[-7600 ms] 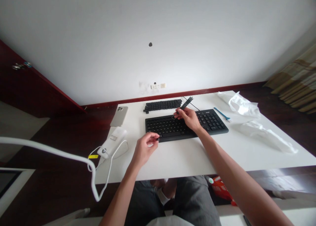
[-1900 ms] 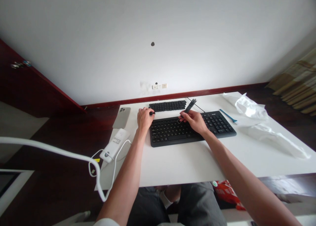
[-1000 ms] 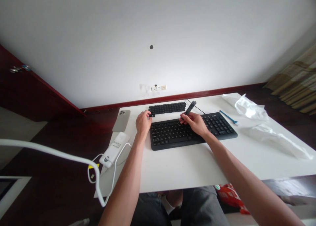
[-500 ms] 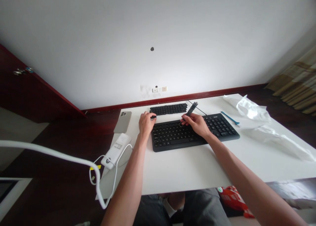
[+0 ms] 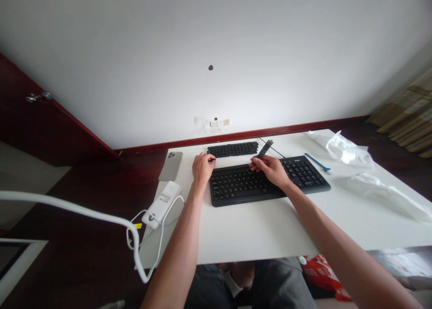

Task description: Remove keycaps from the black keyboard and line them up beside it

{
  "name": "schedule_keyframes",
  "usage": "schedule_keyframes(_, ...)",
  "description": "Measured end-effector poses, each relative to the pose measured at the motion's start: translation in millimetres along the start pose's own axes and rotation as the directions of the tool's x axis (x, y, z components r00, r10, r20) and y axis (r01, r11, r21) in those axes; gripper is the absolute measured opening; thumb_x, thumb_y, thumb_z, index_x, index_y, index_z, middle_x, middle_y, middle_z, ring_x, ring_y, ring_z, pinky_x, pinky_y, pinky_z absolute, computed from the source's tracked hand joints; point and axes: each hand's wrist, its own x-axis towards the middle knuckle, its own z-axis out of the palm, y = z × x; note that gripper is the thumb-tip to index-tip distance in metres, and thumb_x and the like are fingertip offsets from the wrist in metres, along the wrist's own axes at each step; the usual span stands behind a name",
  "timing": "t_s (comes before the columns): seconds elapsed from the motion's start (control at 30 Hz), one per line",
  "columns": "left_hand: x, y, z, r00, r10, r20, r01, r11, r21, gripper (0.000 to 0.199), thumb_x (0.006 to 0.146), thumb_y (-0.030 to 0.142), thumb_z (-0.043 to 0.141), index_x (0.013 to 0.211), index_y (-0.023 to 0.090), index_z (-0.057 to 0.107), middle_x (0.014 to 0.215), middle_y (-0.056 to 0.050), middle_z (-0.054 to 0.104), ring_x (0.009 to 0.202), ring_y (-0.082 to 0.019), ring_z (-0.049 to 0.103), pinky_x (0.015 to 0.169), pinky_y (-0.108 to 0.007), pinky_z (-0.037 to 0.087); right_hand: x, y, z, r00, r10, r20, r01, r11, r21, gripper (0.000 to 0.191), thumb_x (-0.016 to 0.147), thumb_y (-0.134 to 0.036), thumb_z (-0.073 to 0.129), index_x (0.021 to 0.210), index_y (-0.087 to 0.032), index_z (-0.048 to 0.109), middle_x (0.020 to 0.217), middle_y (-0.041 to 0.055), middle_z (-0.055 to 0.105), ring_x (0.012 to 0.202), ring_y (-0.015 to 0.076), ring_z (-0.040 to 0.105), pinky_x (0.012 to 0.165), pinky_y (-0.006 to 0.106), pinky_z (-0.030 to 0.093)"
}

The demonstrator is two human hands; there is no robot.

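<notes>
A black keyboard (image 5: pixel 243 193) lies on the white table. Over its upper middle, my right hand (image 5: pixel 272 170) is closed round a black keycap puller (image 5: pixel 265 148), whose thin wire ends point down at the keys. At the keyboard's upper left corner, my left hand (image 5: pixel 202 168) pinches a small black keycap (image 5: pixel 211 159) between thumb and fingertips. Just behind, black keycaps (image 5: pixel 232 149) stand together in rows on the table. The keys directly under my right hand are hidden.
To the left lie a phone (image 5: pixel 170 165) and a white power strip (image 5: pixel 162 204) with a looping white cable (image 5: pixel 101 214). A blue stick-like tool (image 5: pixel 317 163) is right of the keyboard, near crumpled clear plastic bags (image 5: pixel 351 151). A wall stands behind the table.
The whole view has shifted slightly, so everything appears a little further right. Both hands keep nearly the same place and grip over the keyboard.
</notes>
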Motion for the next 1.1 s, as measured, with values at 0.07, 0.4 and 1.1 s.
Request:
schedule_keyframes(0.07,0,0,0.3,1.0,-0.002,-0.006,0.002,1.0,-0.005,0.011,0.091,0.023,0.071,0.099,0.029,0.077,0.099,-0.004,0.071,0.099,-0.023,0.062,0.088,-0.033,0.05,0,-1,0,1.0,0.0,0.0,0.0,1.0,-0.003,0.051,0.09,-0.067,0.067,0.102,-0.017,0.072,0.095,0.0121,0.08,0.08,0.0237,0.075,0.071,0.034,0.06)
schedule_keyframes(0.4,-3,6,-4.1,0.997,0.01,-0.072,-0.012,1.0,-0.024,0.012,0.096,0.027,0.066,0.106,0.027,0.074,0.1,-0.005,0.07,0.1,-0.024,0.062,0.091,-0.034,0.05,-2,-4,2,1.0,-0.01,-0.003,0.01,1.0,0.008,0.052,0.089,-0.068,0.067,0.101,-0.017,0.072,0.094,0.0123,0.08,0.082,0.0249,0.075,0.071,0.035,0.06)
schedule_keyframes(1.1,-154,32,-45.7,0.99,0.11,0.086,-0.086,0.966,-0.243,0.052,0.075,0.03,0.09,0.122,0.034,0.068,0.121,-0.005,0.062,0.116,-0.027,0.057,0.103,-0.043,0.054,-28,-25,45,0.979,-0.044,0.2,0.022,0.994,0.11,0.044,0.087,-0.058,0.075,0.106,-0.019,0.073,0.098,0.0091,0.079,0.087,0.0256,0.076,0.084,0.039,0.062)
